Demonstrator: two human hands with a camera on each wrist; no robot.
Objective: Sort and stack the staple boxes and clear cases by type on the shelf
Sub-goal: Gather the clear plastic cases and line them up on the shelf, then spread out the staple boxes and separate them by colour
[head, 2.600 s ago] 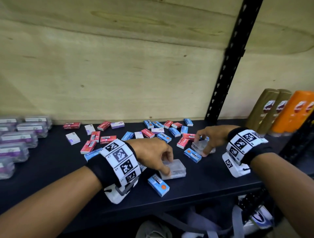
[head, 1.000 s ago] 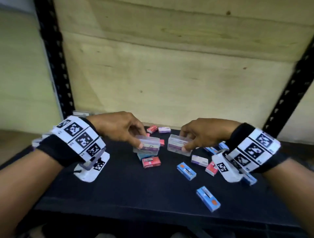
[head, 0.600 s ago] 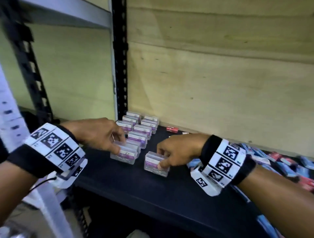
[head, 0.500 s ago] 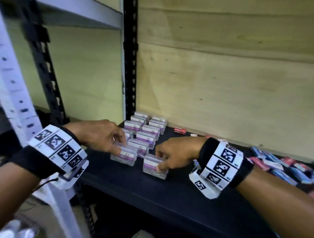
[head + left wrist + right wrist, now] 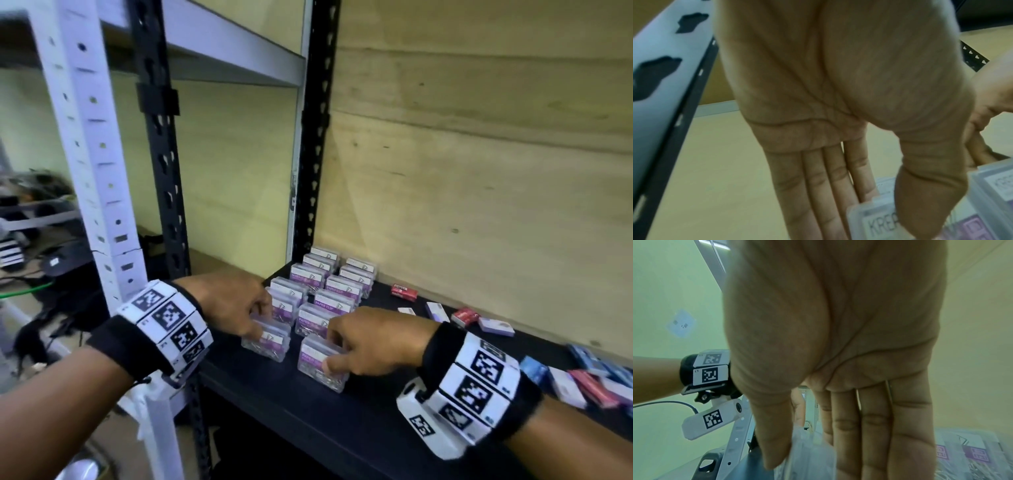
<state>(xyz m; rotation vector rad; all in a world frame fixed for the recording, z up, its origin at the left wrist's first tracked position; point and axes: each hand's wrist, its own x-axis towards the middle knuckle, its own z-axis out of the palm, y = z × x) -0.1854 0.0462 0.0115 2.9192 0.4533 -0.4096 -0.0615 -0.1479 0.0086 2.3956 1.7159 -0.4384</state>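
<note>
Two columns of clear cases (image 5: pixel 337 291) with purple labels stand at the left end of the black shelf (image 5: pixel 342 428). My left hand (image 5: pixel 265 322) pinches a clear case (image 5: pixel 265 344) at the front of the left column; its thumb (image 5: pixel 925 203) lies over the label of that case (image 5: pixel 875 227). My right hand (image 5: pixel 330 353) pinches another clear case (image 5: pixel 317 368) at the front of the right column, between thumb (image 5: pixel 774 443) and fingers, as the case (image 5: pixel 812 456) shows in the right wrist view. Both cases sit down at the shelf surface. Red, blue and white staple boxes (image 5: pixel 582 380) lie scattered to the right.
A black upright (image 5: pixel 313 137) and a white upright (image 5: pixel 92 154) stand just left of the cases. A wooden back panel (image 5: pixel 479 171) closes the shelf behind. A red staple box (image 5: pixel 404 292) lies near the back, and bare shelf shows in front of my hands.
Both hands picked clear cases from among the staple boxes and carried them left to the columns. In the last half second the cases settled at the front of the columns.
</note>
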